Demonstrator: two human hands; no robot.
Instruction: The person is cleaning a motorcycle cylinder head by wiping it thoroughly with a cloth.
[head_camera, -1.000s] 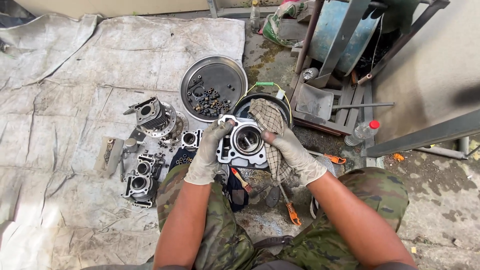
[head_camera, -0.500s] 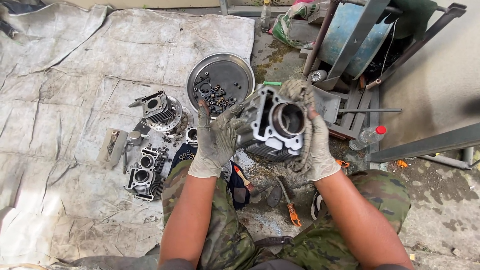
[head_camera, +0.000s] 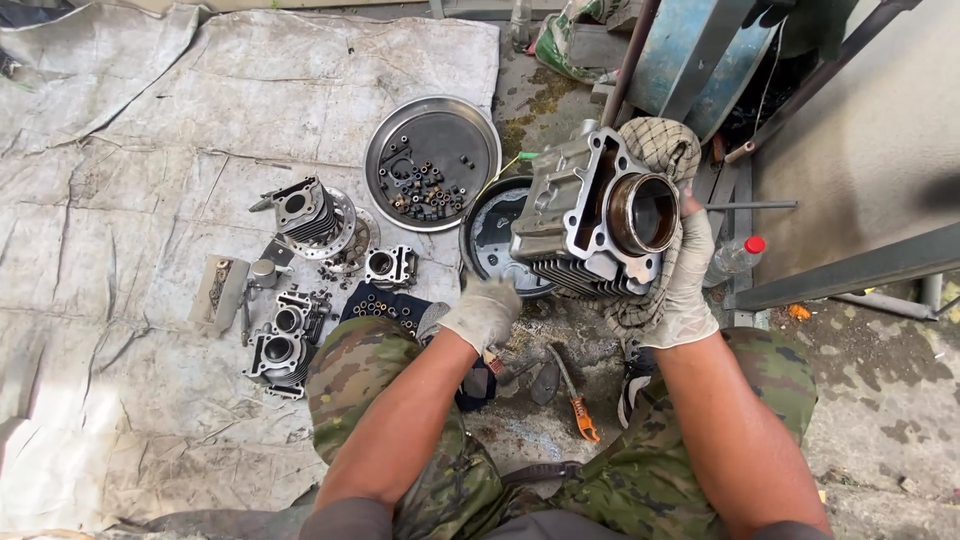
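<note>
Grey cast metal, finned along its lower edge, the engine cylinder block (head_camera: 598, 220) is held up off the ground with its round bore turned toward the person's right. Gloved, the right hand (head_camera: 688, 285) grips it from the far side through a checked rag (head_camera: 662, 150) that wraps behind and under the block. Lower down and to the left, the gloved left hand (head_camera: 482, 312) is loosely curled and holds nothing, just below the block's finned corner and apart from it. Behind that hand sits a dark round pan (head_camera: 490, 235), partly hidden by the block. Further left of it, a shallow steel tray (head_camera: 432, 150) holds small bolts and nuts. Beyond the left hand, other engine parts (head_camera: 300, 215) lie scattered on a pale tarp (head_camera: 120, 160). Right of the right hand lies a clear bottle with a red cap (head_camera: 735, 258).
</note>
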